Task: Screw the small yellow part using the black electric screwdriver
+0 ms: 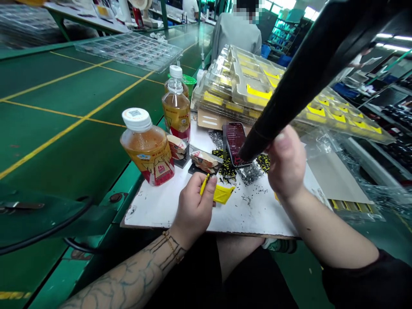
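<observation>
My left hand [195,205] is closed in a pinch on a small yellow part [221,193] just above the white board [161,206]. My right hand [286,161] is wrapped round the lower end of a long black tool [309,68] that slants up to the right; its tip sits over a phone [236,142] propped on the board. Piles of tiny black and yellow pieces [228,166] and small dark screws [249,174] lie round the phone.
Two bottles of amber drink [148,148] [176,109] stand at the board's left. Stacked clear trays with yellow parts [254,86] fill the back right. A green conveyor [64,98] runs along the left. A person in grey [236,32] sits beyond.
</observation>
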`<state>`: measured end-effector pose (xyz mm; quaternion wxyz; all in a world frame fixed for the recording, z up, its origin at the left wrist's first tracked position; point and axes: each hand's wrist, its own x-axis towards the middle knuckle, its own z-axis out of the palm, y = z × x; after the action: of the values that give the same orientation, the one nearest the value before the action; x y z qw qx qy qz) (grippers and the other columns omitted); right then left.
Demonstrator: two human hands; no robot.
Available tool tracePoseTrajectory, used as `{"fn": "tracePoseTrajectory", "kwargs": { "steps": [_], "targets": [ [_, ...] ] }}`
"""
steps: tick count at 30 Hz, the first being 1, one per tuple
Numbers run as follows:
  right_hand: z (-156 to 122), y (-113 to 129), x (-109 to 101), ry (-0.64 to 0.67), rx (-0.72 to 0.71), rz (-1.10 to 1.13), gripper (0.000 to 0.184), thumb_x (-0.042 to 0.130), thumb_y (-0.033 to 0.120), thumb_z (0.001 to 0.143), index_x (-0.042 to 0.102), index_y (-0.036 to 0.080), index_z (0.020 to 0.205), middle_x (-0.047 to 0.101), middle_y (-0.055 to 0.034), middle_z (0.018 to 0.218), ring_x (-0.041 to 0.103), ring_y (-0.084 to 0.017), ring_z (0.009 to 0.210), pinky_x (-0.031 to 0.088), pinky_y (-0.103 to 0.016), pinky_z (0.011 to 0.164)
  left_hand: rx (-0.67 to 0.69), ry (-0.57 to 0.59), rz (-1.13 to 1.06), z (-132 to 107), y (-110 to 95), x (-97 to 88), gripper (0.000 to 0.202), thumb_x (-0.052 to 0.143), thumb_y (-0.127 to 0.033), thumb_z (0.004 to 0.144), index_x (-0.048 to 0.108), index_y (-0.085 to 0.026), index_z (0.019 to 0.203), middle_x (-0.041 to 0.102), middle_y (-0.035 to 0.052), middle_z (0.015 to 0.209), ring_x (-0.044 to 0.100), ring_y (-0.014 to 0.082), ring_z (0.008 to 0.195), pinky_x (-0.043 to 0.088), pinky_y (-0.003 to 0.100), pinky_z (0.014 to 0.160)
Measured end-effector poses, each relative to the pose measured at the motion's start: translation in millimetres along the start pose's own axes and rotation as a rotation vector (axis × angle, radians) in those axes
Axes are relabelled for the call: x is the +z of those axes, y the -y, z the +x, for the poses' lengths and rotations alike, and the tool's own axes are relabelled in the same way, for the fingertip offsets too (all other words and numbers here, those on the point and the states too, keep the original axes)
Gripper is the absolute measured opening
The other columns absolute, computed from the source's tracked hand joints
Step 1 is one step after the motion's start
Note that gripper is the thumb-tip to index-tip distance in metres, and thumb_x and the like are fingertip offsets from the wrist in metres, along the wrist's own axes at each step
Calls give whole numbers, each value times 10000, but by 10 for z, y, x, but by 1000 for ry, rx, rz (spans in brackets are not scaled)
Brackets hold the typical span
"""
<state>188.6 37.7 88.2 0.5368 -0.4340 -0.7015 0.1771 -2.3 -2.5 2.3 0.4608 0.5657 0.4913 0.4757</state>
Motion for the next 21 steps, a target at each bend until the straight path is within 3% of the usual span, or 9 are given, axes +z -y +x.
{"fn": "tracePoseTrajectory", "kwargs": {
  "steps": [1, 3, 6, 8, 13, 18, 21],
  "targets": [
    [-75, -116, -23, -45, -2, 55, 327, 529, 507, 976, 579, 218, 1121, 640, -61, 960, 640, -137, 807, 555, -279, 721, -23, -2, -19, -2, -4, 2, 289, 520, -461, 1008, 489, -228, 840, 538, -52, 589, 550, 130, 550, 445, 228, 532],
    [-216, -291, -42, 114, 14, 37, 233, 697, 374, 890, 645, 190, 1024, 673, -44, 875, 638, -119, 739, 548, -252, 684, -55, 0, -63, 0, -10, 6, 282, 489, -478, 1019, 488, -233, 879, 527, -63, 562, 537, 126, 513, 435, 221, 503],
    [-354, -398, -10, 457, -53, 19, 280, 785, 310, 798, 711, 168, 1027, 708, -59, 886, 656, -125, 754, 557, -248, 713, -84, -15, -92, 9, -7, 4, 254, 477, -486, 1020, 506, -241, 958, 509, -74, 546, 499, 120, 453, 397, 216, 440],
    [-385, -407, 31, 554, -79, 51, 264, 783, 293, 793, 731, 164, 1018, 715, -56, 868, 662, -118, 758, 550, -234, 727, -76, -28, -85, 18, 6, 0, 236, 498, -474, 1011, 525, -241, 1041, 509, -73, 563, 486, 123, 433, 385, 226, 421],
    [-394, -436, 84, 658, -30, 77, 143, 713, 288, 839, 752, 153, 869, 695, -16, 732, 642, -65, 649, 495, -152, 635, -90, 12, -102, 44, 25, -21, 315, 557, -458, 982, 506, -242, 1205, 570, -38, 692, 513, 128, 515, 412, 230, 472],
    [-447, -463, 93, 682, -85, 59, 148, 693, 279, 821, 772, 155, 827, 677, 3, 673, 593, -34, 571, 421, -124, 565, -123, 13, 10, 76, -3, -36, 323, 601, -477, 945, 597, -199, 1110, 625, 1, 781, 567, 143, 613, 450, 229, 530],
    [-443, -420, 89, 644, 46, 126, 179, 680, 277, 819, 776, 127, 799, 670, -17, 669, 569, -39, 580, 419, -127, 575, -88, 1, 20, 86, 1, -42, 367, 564, -492, 960, 613, -192, 1165, 687, 74, 1050, 657, 187, 812, 529, 262, 649]
  ]
}}
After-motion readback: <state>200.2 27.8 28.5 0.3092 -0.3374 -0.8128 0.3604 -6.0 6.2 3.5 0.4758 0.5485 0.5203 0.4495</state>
